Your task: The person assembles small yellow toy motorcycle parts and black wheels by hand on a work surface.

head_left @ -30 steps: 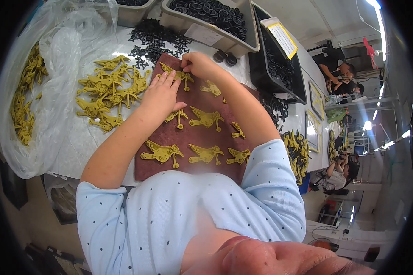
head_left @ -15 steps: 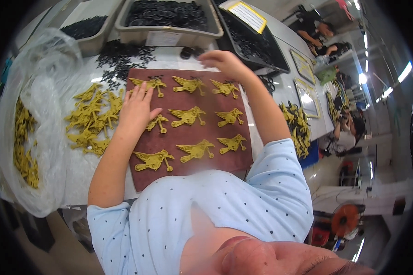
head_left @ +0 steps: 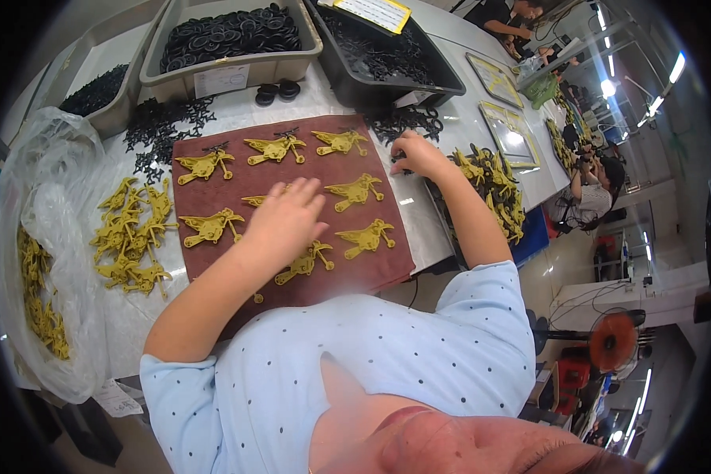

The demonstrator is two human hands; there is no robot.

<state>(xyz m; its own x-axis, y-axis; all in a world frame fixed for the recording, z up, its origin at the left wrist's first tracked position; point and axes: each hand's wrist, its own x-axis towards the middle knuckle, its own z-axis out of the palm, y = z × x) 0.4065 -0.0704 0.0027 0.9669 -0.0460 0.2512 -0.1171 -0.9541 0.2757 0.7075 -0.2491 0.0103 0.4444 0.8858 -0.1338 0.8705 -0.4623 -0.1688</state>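
My left hand [head_left: 286,221] is spread palm down above the brown mat [head_left: 205,186], over the middle column of yellow bird-shaped plastic parts [head_left: 275,150]. It partly hides two of them. Small thin black pieces [head_left: 215,148] lie at the far edge of the top-row parts. Beyond the mat's right edge, my right hand [head_left: 423,155] has its fingers curled down beside loose black ring-shaped parts [head_left: 426,122]. Something dark shows by its fingertips, too small to make out.
Bins of black parts [head_left: 233,73] line the far side, with a few black wheels [head_left: 276,92] before them. Loose yellow parts [head_left: 130,237] and a clear plastic bag [head_left: 63,182] lie left; more yellow parts [head_left: 490,193] sit right. Other people [head_left: 596,186] work farther right.
My left hand has shifted from the left column to the middle of the mat. My right hand has come from beside the black wheels to the mat's right side. The whole view has turned somewhat.
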